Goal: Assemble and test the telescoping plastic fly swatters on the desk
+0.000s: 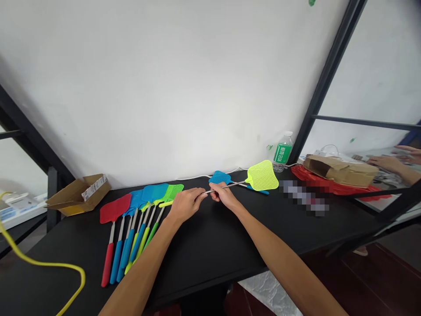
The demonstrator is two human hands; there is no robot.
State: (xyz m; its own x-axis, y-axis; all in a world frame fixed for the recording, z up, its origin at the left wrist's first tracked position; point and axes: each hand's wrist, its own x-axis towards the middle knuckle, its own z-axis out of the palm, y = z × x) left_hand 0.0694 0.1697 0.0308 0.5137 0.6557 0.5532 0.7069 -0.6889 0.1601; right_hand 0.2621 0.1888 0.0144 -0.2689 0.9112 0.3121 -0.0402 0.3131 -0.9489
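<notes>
You hold one fly swatter (pixel 262 175) with both hands, and its head is yellow-green plastic mesh. Your left hand (pixel 186 205) is closed around the swatter, and a yellow-green grip (pixel 166 203) comes out on the left side of this hand. Your right hand (pixel 224 196) is closed on the thin metal shaft (pixel 226 187), just beside the left hand. The two hands are very near, but I cannot tell if they touch. The head of your swatter is to the right of both hands, over the far part of the black table (pixel 210 250).

Under the shaft, a blue swatter (pixel 219 177) lies on the table. To the left of your hands there is a row of swatters (pixel 141 206), side by side, with heads far and handles near. You can see one red, some blue and some green.

Further left is an open cardboard box (pixel 79 195), and a yellow cable (pixel 42 263) lies at the near left. On the far right, a water bottle (pixel 282 151) stands by the white wall. Next to it, a brown paper package (pixel 340 170) lies on a red plastic bag (pixel 329 184). A blurred patch (pixel 304 197) hides a part of the table. Behind a black metal frame (pixel 329 74), you can see the hands of another person (pixel 386 163) at the right edge
</notes>
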